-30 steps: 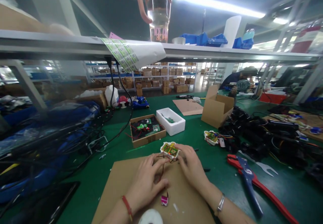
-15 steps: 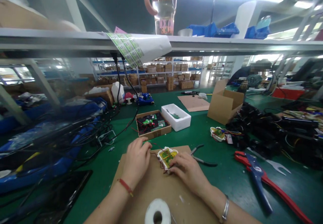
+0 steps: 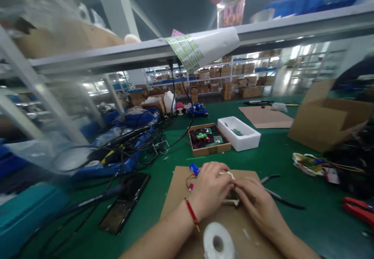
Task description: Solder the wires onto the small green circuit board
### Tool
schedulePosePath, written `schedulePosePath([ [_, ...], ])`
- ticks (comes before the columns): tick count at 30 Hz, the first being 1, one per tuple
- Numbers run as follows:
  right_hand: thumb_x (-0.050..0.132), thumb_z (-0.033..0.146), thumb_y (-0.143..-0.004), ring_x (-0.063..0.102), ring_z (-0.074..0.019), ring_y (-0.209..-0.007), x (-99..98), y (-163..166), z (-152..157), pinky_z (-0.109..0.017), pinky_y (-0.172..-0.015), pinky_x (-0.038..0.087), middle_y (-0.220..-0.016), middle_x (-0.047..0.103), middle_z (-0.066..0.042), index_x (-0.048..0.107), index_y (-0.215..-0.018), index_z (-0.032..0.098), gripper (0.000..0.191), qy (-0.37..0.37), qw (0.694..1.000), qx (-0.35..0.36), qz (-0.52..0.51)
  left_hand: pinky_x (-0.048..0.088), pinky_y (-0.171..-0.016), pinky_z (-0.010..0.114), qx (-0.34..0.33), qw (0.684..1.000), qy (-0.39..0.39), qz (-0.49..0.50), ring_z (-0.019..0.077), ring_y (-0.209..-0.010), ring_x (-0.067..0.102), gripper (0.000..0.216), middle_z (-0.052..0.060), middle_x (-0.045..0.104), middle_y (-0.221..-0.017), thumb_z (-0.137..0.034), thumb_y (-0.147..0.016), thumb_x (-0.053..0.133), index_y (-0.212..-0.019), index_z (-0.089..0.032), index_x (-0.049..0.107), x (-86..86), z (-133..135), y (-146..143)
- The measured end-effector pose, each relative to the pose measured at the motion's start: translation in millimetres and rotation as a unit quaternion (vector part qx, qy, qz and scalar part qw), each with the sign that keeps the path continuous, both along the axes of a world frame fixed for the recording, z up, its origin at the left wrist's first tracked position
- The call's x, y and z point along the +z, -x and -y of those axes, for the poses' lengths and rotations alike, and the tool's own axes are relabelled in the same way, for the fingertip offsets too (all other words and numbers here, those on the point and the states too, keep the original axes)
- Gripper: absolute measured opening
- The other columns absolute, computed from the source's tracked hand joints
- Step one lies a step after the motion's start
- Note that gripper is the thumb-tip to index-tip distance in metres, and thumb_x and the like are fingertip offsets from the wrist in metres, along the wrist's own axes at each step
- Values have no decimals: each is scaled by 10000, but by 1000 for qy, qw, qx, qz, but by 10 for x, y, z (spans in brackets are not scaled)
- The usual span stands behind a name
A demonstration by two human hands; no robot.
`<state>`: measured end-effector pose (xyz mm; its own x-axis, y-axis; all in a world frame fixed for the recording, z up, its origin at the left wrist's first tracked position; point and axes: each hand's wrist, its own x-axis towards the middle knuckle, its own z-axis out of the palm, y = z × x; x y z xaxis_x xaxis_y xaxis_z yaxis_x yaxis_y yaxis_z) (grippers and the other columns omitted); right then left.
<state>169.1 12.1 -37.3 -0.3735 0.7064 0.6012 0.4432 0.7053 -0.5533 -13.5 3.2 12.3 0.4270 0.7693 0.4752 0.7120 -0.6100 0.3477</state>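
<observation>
Both hands close over a small white plastic housing point(image 3: 230, 201) with wires, on the brown cardboard sheet point(image 3: 178, 181) on the green counter point(image 3: 140, 220): left hand point(image 3: 209, 189) covering it, right hand point(image 3: 257, 204) pinching its edge. Probably seating parts; next needs steady fingertip pressure. Grey pliers point(image 3: 277, 196) lie just beside.

Matt brown cardboard sheet point(image 3: 181, 196), green felt-like surface point(image 3: 263, 161), white foam tray point(image 3: 239, 133), glossy white tape roll point(image 3: 217, 243), red-handled metal pliers point(image 3: 358, 208)

front: cardboard tray point(image 3: 209, 145) and white foam box point(image 3: 239, 133) block my reach
right: pliers point(image 3: 277, 196) lying close
near edge: tape roll point(image 3: 216, 243)
left: bare green mat point(image 3: 163, 169), open lane
</observation>
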Motion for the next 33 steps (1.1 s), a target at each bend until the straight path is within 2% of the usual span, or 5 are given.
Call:
schedulePosePath([
  [7,504,441,-898,624,-199,-740,-262,-55,-71,-288,-631,509,-809,651,-47,632,-876,240,239,42,998,-13,35,449,-752,276,-3,990,22,138,142,-792,618,138,19,697,-795,-296,-858,606,-795,-192,671,-228,-22,-81],
  [14,474,516,-874,629,-206,-656,-229,-65,-106,-297,-568,514,-729,659,-45,628,-755,247,332,19,998,-43,38,513,-638,292,121,941,48,311,128,-710,622,242,7,637,-787,-326,-942,460,-875,-140,600,-208,-137,-49],
  [23,465,616,-813,651,-271,-758,-307,-291,-234,-415,-695,526,-850,680,-82,655,-851,226,435,-16,984,-175,-24,475,-749,363,100,973,92,184,139,-680,579,355,-28,579,-650,-475,-833,593,-654,-169,570,-185,-125,107],
  [29,477,531,-839,640,-266,-856,-203,-246,-155,-404,-767,519,-948,671,-96,635,-994,195,403,0,986,-164,-27,468,-699,332,129,948,141,254,140,-707,569,194,-10,598,-754,-351,-849,595,-816,-160,606,172,176,273],
  [33,460,512,-846,630,-262,-889,-201,-255,-130,-398,-772,521,-983,653,-97,610,-1017,190,395,16,982,-186,-32,407,-572,255,163,891,213,367,109,-596,520,221,-24,557,-656,-370,-803,612,-771,-154,578,58,704,657],
])
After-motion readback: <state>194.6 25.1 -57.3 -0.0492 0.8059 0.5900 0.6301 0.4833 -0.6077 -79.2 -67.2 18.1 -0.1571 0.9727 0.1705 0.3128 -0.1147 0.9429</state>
